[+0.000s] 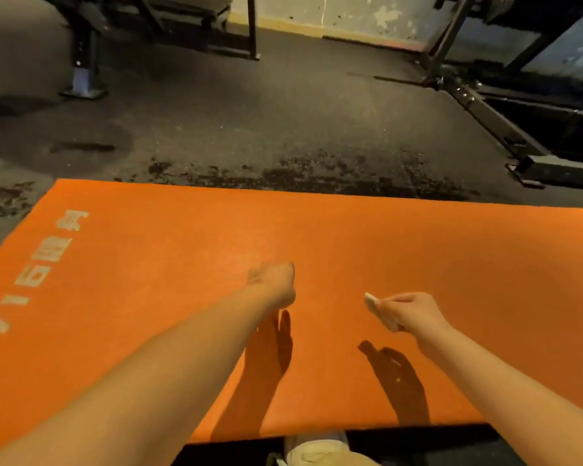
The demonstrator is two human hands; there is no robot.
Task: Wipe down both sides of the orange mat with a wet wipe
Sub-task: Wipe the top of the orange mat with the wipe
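The orange mat [367, 250] lies flat on the dark floor and fills the lower half of the head view, with white printed characters near its left end. My right hand [409, 311] hovers above the mat's middle and pinches a folded white wet wipe [379, 311] between thumb and fingers. My left hand [275, 284] hangs above the mat to the left of it, wrist bent down, fingers loosely curled and holding nothing. Both hands cast shadows on the mat below them.
Dark rubber floor [283, 122] with wet-looking patches runs beyond the mat's far edge. Black gym machine frames stand at the back left [85, 62] and along the right [519, 136]. A light shoe [317, 445] shows at the mat's near edge.
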